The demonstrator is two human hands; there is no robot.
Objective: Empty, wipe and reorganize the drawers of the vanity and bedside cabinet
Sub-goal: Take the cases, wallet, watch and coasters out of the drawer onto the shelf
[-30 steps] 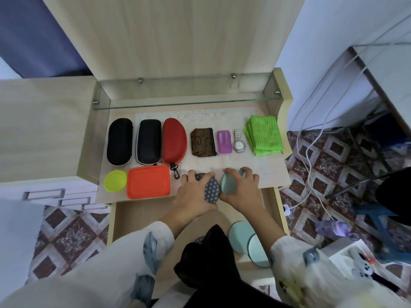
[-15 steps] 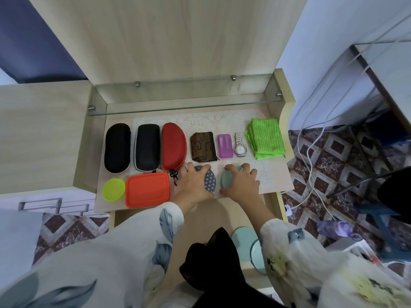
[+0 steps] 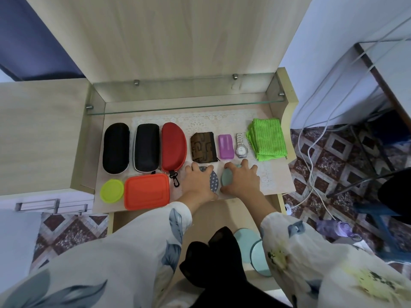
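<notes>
Pale wood vanity drawer stands pulled out toward the person, below the front edge of the bench, its open top facing up. Both hands lie at that front edge. The left hand curls its fingers over a navy round disc with a white star pattern. Just beside it, the right hand grips a pale teal round disc between thumb and curled fingers, and this disc is tilted. The 2 discs almost touch.

Left of the left hand lie 1 orange rectangular lid and 1 lime round lid.

Behind the hands runs 1 row, left to right:
- 1 rounded black glasses case
- 1 squarer black glasses case
- 1 red glasses case
- 1 brown patterned pouch
- 1 purple rectangular case
- 1 silver wristwatch
- 1 folded bright green cloth

The 3 glasses cases and the watch have their long axes running front to back.

In the drawer, by the right sleeve, 2 more pale teal round discs overlap.
</notes>
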